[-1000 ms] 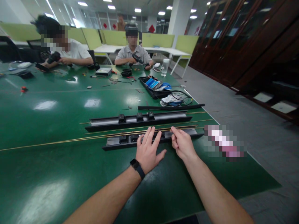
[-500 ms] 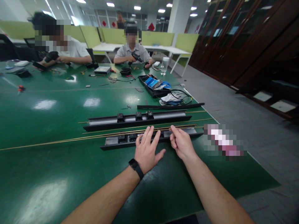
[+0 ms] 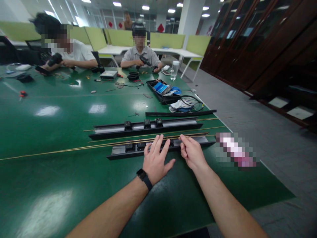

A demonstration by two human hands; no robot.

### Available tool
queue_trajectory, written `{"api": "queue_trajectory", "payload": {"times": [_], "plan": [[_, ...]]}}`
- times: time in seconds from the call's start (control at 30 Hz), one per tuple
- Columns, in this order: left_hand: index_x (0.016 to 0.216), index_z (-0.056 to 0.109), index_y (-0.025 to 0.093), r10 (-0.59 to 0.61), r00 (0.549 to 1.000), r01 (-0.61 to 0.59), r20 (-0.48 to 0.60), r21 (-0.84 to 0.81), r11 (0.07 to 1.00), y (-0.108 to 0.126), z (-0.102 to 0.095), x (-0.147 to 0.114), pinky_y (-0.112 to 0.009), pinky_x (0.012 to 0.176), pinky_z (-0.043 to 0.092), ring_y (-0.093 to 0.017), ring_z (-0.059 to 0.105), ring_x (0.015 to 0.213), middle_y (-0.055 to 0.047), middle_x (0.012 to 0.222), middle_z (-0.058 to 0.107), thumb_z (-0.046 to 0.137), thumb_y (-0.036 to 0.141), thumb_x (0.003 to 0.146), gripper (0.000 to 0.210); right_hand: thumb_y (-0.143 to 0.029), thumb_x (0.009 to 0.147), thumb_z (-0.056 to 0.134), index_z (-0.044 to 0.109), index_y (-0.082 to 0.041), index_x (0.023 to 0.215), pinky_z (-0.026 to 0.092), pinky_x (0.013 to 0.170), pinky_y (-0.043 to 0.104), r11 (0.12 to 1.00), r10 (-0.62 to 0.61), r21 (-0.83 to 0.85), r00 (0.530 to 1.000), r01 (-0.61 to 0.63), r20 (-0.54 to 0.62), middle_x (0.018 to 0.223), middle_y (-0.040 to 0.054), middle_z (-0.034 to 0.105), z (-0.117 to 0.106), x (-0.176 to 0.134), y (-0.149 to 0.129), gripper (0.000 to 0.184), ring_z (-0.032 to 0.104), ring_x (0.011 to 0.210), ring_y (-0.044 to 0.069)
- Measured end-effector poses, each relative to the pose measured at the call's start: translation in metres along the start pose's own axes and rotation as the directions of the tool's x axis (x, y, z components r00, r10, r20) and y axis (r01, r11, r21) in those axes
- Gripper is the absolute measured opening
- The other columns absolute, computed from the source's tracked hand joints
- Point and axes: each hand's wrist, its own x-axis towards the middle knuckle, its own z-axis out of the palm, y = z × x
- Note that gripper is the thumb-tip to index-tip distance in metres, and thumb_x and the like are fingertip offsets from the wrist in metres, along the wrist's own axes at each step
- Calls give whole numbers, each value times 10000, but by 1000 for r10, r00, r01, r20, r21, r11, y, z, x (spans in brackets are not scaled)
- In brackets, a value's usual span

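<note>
Spread fingers of my left hand (image 3: 156,163) lie across the thin brass rods (image 3: 74,150) and over part of the nearer black channel (image 3: 119,154). My right hand (image 3: 193,152) is closed, thumb and forefinger pinching at a brass rod above the right half of that channel. The rods stretch far to the left along the channel. Small black blocks (image 3: 129,146) sit inside the channel, some hidden behind my left hand. Just behind lies a second black channel (image 3: 111,133) with three black blocks in it, and a single brass rod (image 3: 119,138) rests between the channels.
Behind the channels lie a black strip (image 3: 180,113), gloves with cables (image 3: 182,105) and a black tray (image 3: 158,94) of blue items. A bottle (image 3: 174,70) stands farther back. Two people sit across the green table (image 3: 99,191), holding dark power tools. A blurred-out pink item (image 3: 235,150) lies right.
Both hands keep nearly the same place on the rods. The view has shifted very slightly; no rod or channel has visibly moved.
</note>
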Motion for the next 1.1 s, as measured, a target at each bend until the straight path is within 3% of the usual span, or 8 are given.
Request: {"api": "queue_trajectory", "payload": {"times": [1.1], "plan": [[1506,408,252,-8,1000,7,7,18,1000,0,0,0,-481,1138,286,-287,263,1509,-106,1634,282,580,569,874,727,-503,756,789,600,-176,831,188,260,147,999,-35,-2,999,35,-1,477,-66,524,-2,0,1,385,341,261,36]]}}
